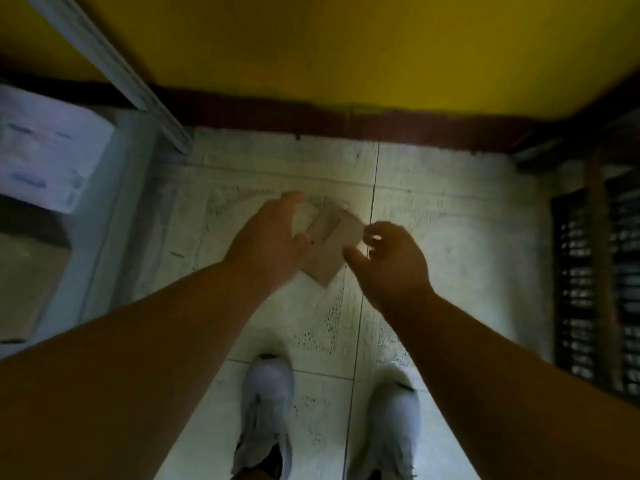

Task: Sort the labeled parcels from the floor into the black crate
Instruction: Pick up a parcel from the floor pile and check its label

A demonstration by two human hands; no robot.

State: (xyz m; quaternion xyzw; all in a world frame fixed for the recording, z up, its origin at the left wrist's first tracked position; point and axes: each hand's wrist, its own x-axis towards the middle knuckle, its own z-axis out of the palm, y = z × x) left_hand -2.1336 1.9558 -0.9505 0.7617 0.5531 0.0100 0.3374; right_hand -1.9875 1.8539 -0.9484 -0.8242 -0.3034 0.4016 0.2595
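Observation:
A small brown cardboard parcel (330,245) lies tilted on the white tiled floor in the middle of the head view. My left hand (273,237) hovers over its left edge with the fingers stretched forward, covering part of it. My right hand (391,261) is at the parcel's right corner with loosely curled fingers and the thumb by its edge. The blur hides whether either hand touches the parcel. The black slatted crate (588,289) stands on the floor at the far right.
A grey shelf unit (114,209) at the left holds a white labelled box (45,150) and a brown box (31,282). A yellow wall (346,46) with a dark skirting closes the far side. My two white shoes (266,393) stand just behind the parcel.

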